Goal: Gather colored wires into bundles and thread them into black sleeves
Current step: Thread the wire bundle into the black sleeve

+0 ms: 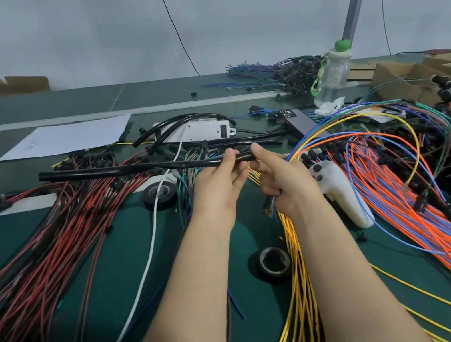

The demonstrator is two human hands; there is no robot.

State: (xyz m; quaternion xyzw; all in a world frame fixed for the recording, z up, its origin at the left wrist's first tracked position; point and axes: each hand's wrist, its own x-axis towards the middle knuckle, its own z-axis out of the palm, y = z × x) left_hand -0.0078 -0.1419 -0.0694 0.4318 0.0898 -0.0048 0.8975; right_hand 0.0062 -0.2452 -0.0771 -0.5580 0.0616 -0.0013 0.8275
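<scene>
The black sleeve [127, 168] was judged light and limp, a soft tube that would sag and kink wherever it went unsupported. Its glossy skin looked slippery. The best hold would be close behind the open mouth, so the opening stayed round and steady while wires were fed in. The left hand [217, 181] had it there, thumb and fingertips pinching the tube just short of its near end. The rest of the tube ran away toward 9 o'clock, over other black tubes and the heads of a spread of red wires [63, 229].

The bundle of coloured wires [317, 132] would handle differently. Each strand was thin and springy, and together they were likely to splay unless squeezed tight near the tips. The right hand [286, 181] was curled round them, its forefinger up against the sleeve's mouth. Whether any tips had gone in could not be told.

From that fist the wires, blue, orange, yellow and green, arched out toward 2 o'clock. Loose yellow strands trailed down toward 6 o'clock across the green desk [254, 227]. Both hands met just above the middle of the view. A roll of tape [275, 263] lay on the desk at 6 o'clock from them.
</scene>
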